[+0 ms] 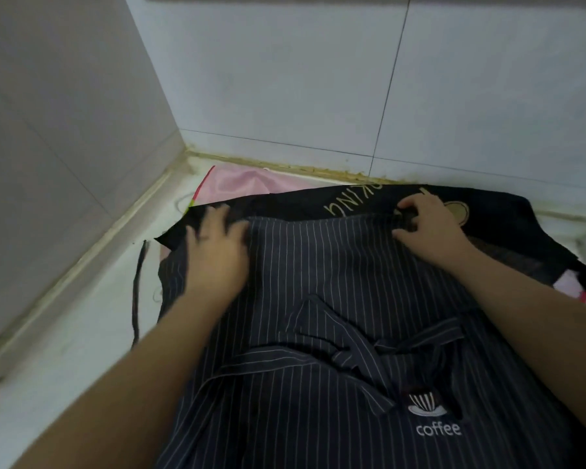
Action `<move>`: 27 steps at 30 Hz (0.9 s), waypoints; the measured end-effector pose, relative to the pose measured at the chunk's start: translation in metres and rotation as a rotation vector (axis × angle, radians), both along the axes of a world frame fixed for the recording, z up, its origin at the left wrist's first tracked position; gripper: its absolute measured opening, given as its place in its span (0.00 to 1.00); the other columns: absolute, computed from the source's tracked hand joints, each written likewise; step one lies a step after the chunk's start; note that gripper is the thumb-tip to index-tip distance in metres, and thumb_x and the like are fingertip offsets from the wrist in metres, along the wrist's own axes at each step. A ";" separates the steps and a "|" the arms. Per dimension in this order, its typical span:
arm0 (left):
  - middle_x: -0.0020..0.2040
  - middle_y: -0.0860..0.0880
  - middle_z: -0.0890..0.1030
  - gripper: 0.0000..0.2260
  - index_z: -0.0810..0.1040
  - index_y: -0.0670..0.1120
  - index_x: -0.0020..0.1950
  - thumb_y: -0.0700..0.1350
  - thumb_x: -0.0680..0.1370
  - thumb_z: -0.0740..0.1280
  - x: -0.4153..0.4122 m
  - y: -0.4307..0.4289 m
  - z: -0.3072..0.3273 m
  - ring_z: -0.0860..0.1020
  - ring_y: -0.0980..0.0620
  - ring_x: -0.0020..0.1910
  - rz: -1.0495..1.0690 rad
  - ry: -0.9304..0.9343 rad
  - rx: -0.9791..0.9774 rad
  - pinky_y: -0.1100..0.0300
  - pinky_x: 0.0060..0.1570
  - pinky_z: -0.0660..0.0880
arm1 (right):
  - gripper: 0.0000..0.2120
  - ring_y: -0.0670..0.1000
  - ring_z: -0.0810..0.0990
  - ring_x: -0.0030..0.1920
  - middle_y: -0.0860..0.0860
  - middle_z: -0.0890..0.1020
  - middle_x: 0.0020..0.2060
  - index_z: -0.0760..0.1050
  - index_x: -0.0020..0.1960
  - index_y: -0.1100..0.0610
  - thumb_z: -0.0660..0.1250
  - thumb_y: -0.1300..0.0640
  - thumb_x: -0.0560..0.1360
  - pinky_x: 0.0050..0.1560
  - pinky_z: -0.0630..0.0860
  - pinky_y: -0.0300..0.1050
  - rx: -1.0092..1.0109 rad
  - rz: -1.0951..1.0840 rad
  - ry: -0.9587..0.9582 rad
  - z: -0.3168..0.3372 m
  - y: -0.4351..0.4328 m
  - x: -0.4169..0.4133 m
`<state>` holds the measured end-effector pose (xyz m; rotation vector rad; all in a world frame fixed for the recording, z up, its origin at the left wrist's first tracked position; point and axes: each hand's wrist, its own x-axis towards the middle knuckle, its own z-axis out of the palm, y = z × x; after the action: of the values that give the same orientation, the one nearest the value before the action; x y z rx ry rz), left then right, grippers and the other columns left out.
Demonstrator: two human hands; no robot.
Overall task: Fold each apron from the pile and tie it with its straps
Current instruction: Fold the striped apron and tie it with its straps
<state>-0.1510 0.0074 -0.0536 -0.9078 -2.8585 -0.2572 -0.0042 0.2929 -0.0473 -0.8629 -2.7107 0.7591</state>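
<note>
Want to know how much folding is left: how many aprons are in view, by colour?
Navy pinstriped apron: 1
Black apron with gold lettering: 1
Pink apron, mostly covered: 1
Total: 3

White lettering on the striped apron (318, 265): "coffee", all lowercase, sitting right under a small white cup-and-saucer logo (426, 405), low on the right of the view. Up at the far edge, gold letters (349, 202) on the black apron (285, 203) lying underneath, upside down from here. "KING" reads clearly, with what may be an O before it; the start of the word, over towards the right hand (427, 221), cannot be made out.
</note>
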 end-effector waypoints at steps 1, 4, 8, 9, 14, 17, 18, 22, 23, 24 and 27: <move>0.76 0.43 0.59 0.19 0.69 0.49 0.71 0.44 0.79 0.62 0.017 0.006 -0.007 0.53 0.43 0.76 -0.080 -0.033 0.048 0.38 0.72 0.48 | 0.22 0.58 0.71 0.60 0.58 0.71 0.62 0.69 0.65 0.58 0.69 0.59 0.73 0.59 0.69 0.49 0.067 -0.052 0.022 -0.007 0.006 0.006; 0.76 0.49 0.60 0.18 0.68 0.52 0.72 0.53 0.82 0.55 0.059 0.017 -0.025 0.53 0.49 0.77 -0.229 -0.231 0.126 0.40 0.72 0.44 | 0.22 0.65 0.67 0.63 0.64 0.71 0.63 0.67 0.66 0.62 0.66 0.57 0.75 0.61 0.68 0.57 0.155 -0.313 -0.073 -0.028 0.037 0.032; 0.79 0.54 0.49 0.32 0.55 0.58 0.76 0.69 0.75 0.40 0.082 0.016 -0.053 0.43 0.53 0.77 -0.279 -0.383 -0.095 0.41 0.72 0.37 | 0.31 0.67 0.68 0.64 0.66 0.69 0.66 0.60 0.73 0.60 0.68 0.53 0.75 0.62 0.69 0.59 -0.020 -0.404 -0.318 -0.049 0.051 0.068; 0.79 0.54 0.47 0.35 0.53 0.59 0.77 0.69 0.72 0.37 0.082 0.015 -0.059 0.41 0.52 0.77 -0.281 -0.367 -0.135 0.41 0.71 0.37 | 0.28 0.66 0.71 0.62 0.65 0.72 0.63 0.63 0.71 0.60 0.68 0.53 0.75 0.59 0.72 0.56 -0.014 -0.408 -0.310 -0.051 0.051 0.072; 0.74 0.51 0.64 0.16 0.71 0.57 0.69 0.52 0.82 0.57 0.080 0.018 -0.064 0.59 0.47 0.74 -0.266 -0.290 0.014 0.41 0.73 0.50 | 0.12 0.63 0.78 0.52 0.61 0.80 0.51 0.78 0.57 0.58 0.62 0.59 0.77 0.46 0.74 0.51 0.151 -0.487 -0.071 -0.039 0.055 0.077; 0.56 0.51 0.76 0.12 0.80 0.53 0.60 0.43 0.80 0.62 0.073 0.023 -0.045 0.74 0.50 0.56 -0.175 -0.366 0.244 0.52 0.61 0.71 | 0.14 0.63 0.75 0.59 0.62 0.77 0.58 0.75 0.61 0.61 0.59 0.60 0.77 0.58 0.71 0.53 0.050 -0.736 0.247 -0.022 0.067 0.073; 0.54 0.51 0.78 0.11 0.81 0.52 0.58 0.42 0.80 0.62 0.068 0.026 -0.035 0.76 0.52 0.54 -0.111 -0.539 0.326 0.54 0.59 0.73 | 0.15 0.62 0.74 0.60 0.62 0.76 0.60 0.74 0.62 0.62 0.59 0.59 0.77 0.61 0.69 0.52 0.040 -0.764 0.326 -0.016 0.068 0.069; 0.49 0.47 0.84 0.09 0.82 0.49 0.51 0.44 0.80 0.61 0.051 0.034 0.001 0.81 0.49 0.51 0.240 -1.173 0.679 0.51 0.58 0.75 | 0.19 0.51 0.74 0.59 0.53 0.78 0.57 0.76 0.61 0.58 0.66 0.51 0.73 0.58 0.67 0.41 0.052 -0.195 0.285 0.005 0.015 0.059; 0.49 0.46 0.84 0.09 0.81 0.47 0.51 0.44 0.80 0.61 0.050 0.034 0.003 0.81 0.48 0.51 0.318 -1.223 0.713 0.52 0.56 0.75 | 0.19 0.46 0.73 0.59 0.49 0.76 0.58 0.75 0.62 0.54 0.68 0.50 0.74 0.58 0.67 0.39 -0.071 0.039 0.132 0.008 -0.009 0.064; 0.49 0.46 0.83 0.09 0.80 0.46 0.50 0.44 0.81 0.60 0.049 0.032 0.001 0.80 0.48 0.50 0.388 -1.263 0.757 0.53 0.53 0.75 | 0.23 0.44 0.72 0.60 0.46 0.74 0.61 0.72 0.65 0.51 0.69 0.46 0.73 0.59 0.67 0.40 -0.203 0.262 -0.079 0.006 -0.030 0.069; 0.46 0.46 0.81 0.10 0.77 0.45 0.50 0.46 0.82 0.57 0.048 0.019 -0.005 0.79 0.49 0.46 0.557 -1.382 0.957 0.56 0.45 0.74 | 0.40 0.47 0.66 0.68 0.44 0.66 0.68 0.59 0.74 0.46 0.69 0.35 0.67 0.68 0.64 0.48 -0.176 0.507 -0.567 -0.011 -0.063 0.088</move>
<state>-0.1034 0.0266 -0.0591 0.5079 -2.8819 -2.6235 0.0840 0.2295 -0.0586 -0.4623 -3.4837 0.9777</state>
